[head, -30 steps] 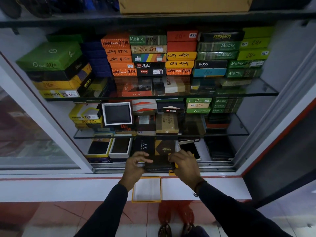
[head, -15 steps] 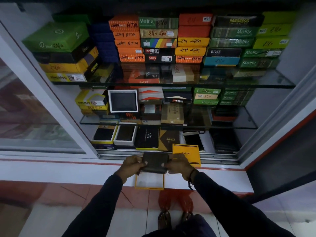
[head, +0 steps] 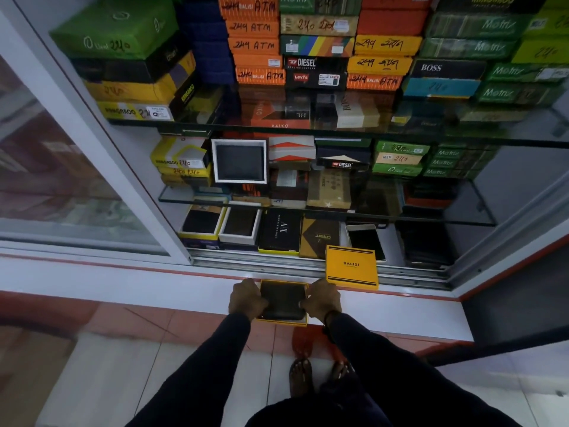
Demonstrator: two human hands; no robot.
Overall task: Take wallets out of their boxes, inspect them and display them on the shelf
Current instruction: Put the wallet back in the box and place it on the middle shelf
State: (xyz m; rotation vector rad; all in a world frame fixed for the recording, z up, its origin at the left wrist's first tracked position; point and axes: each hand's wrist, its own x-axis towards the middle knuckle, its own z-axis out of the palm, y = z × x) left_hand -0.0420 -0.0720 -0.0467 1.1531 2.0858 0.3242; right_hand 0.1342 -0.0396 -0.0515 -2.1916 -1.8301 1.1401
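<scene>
hands: two in frame, both in dark long sleeves, both on the same item
left hand (head: pixel 246 298): fingers curled over the left edge of a dark brown leather wallet (head: pixel 283 300), gripping it
right hand (head: pixel 323 298): fingers curled over the wallet's right edge, gripping it; dark band on the wrist
wallet: one, closed, lying flat inside a shallow yellow-rimmed cardboard box tray (head: pixel 284 322); yellow rim visible along the top and bottom edges
tray: one, sits on the white ledge (head: pixel 123 288) in front of the cabinet, just short of the metal sliding-door track (head: pixel 261 263)
lid: one yellow square lid printed BALISI with black stripes (head: pixel 351 266), lying across the track, just right of the right hand, not touching the wallet
bottom level: two open boxes with dark wallets at the left, one yellow-rimmed (head: pixel 201 223) and one white-rimmed (head: pixel 241 224); next to them one black AX box (head: pixel 280 231), one brown box with a diamond pattern (head: pixel 320 237), one white box with a dark insert (head: pixel 365 240)
middle glass shelf (head: pixel 480 221): one white-framed open box showing a dark wallet (head: pixel 239 161), propped upright; stacked closed boxes on both sides of it
upper glass shelf: stacks of closed boxes; orange stack at centre-left (head: pixel 254 44) shows five; two black DIESEL boxes in view, one per shelf
feet: two, in sandals on the tiled floor below the ledge
</scene>
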